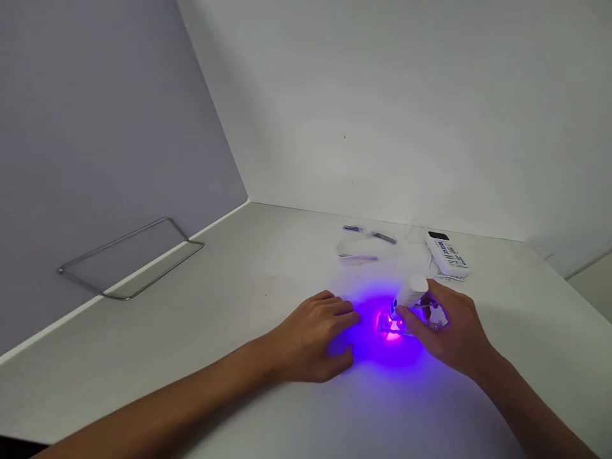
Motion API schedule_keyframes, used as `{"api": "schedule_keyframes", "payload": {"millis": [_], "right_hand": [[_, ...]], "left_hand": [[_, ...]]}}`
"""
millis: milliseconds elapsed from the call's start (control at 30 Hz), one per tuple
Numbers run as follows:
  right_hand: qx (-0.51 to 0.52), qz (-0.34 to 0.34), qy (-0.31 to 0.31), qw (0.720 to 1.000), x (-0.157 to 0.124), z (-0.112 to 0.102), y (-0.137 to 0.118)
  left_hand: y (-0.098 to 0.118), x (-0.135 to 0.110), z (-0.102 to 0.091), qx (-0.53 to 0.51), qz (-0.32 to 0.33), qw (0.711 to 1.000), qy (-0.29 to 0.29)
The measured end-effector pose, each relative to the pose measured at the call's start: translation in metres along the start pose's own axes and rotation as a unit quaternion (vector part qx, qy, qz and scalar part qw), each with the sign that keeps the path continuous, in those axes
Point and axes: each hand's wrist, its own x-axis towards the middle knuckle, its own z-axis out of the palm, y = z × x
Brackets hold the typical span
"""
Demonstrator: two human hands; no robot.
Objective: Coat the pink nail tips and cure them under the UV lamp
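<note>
My right hand point(452, 325) is closed around a white cylindrical UV lamp point(412, 293), tilted with its lit end down. Violet light spreads from it over the white tabletop. Under the lamp lies a small flat piece point(384, 323), glowing pink and purple; its kind is hard to make out in the glare. Some clear or wiry material shows beside the right fingers, partly hidden by them. To the left of the glow, my left hand point(321, 338) rests on the table with fingers apart, holding nothing.
A white power bank point(447, 254) with a dark screen and a thin cable lies behind the right hand. Small nail-file-like strips point(384, 238) and a thin pinkish strip point(358, 257) lie farther back. A metal wire frame point(162, 274) leans at the left panel. White walls stand behind.
</note>
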Motion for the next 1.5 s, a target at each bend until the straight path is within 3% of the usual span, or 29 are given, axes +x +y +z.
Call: {"api": "schedule_keyframes", "payload": {"millis": [233, 633, 1233, 1500], "right_hand": [[0.000, -0.001, 0.006, 1.000, -0.0011, 0.0010, 0.0008], [0.000, -0.011, 0.001, 1.000, -0.0012, -0.0006, 0.0000], [-0.006, -0.011, 0.004, 1.000, 0.0014, -0.0001, -0.0016], [0.004, -0.009, 0.003, 1.000, -0.0003, -0.0001, -0.0002]], "left_hand": [[0.0001, -0.0014, -0.0011, 0.003, -0.005, 1.000, 0.022], [0.0004, -0.0023, -0.0004, 0.008, -0.032, 0.999, 0.002], [-0.0018, -0.0005, 0.0001, -0.021, 0.000, 0.999, 0.030], [-0.0022, -0.0018, 0.0024, 0.000, 0.002, 1.000, 0.014]]}}
